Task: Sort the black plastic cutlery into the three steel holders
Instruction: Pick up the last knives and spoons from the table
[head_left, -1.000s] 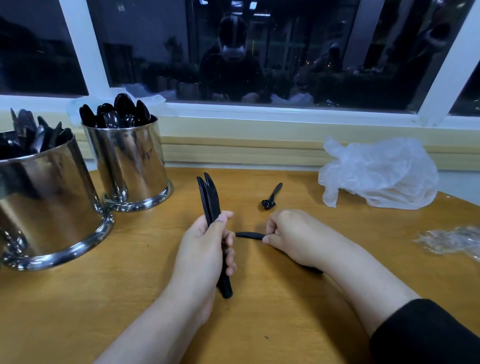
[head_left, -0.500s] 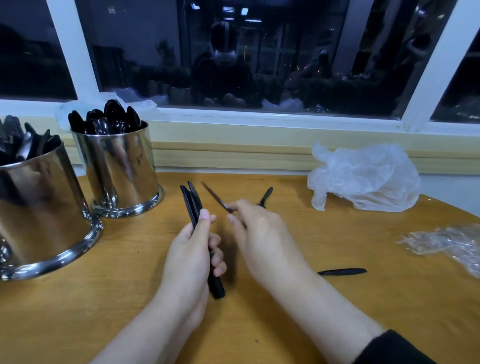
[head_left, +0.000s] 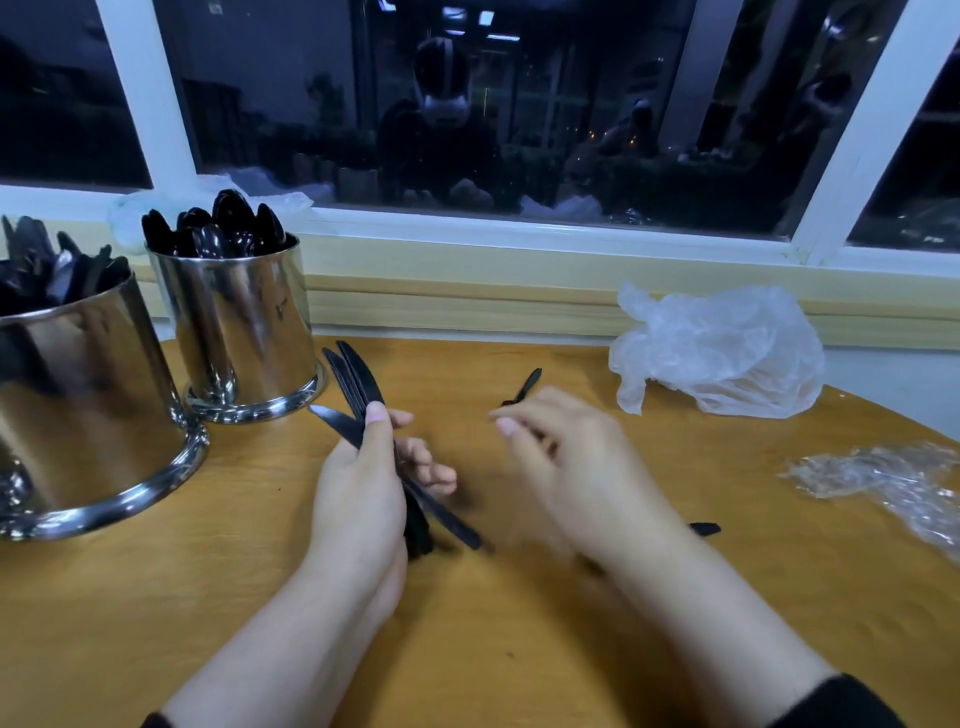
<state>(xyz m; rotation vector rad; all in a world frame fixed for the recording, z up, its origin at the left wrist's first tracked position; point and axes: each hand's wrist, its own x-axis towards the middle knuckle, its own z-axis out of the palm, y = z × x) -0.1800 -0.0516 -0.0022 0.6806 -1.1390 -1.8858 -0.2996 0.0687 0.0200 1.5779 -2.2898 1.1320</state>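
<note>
Cutlery knives (head_left: 363, 395), three, are gripped in the left hand (head_left: 363, 499), blades fanned toward the holders. Right hand (head_left: 566, 467) hovers blurred, fingers loosely curled, holding nothing; half a second ago it pinched one of these knives. One piece (head_left: 704, 529) lies behind the right forearm, a spoon (head_left: 522, 389) beyond the fingers. Crumpled wrap (head_left: 883, 478) and plastic bag (head_left: 722, 353) lie right. Near holder (head_left: 78, 405) contains forks; far holder (head_left: 239, 332) spoons.
</note>
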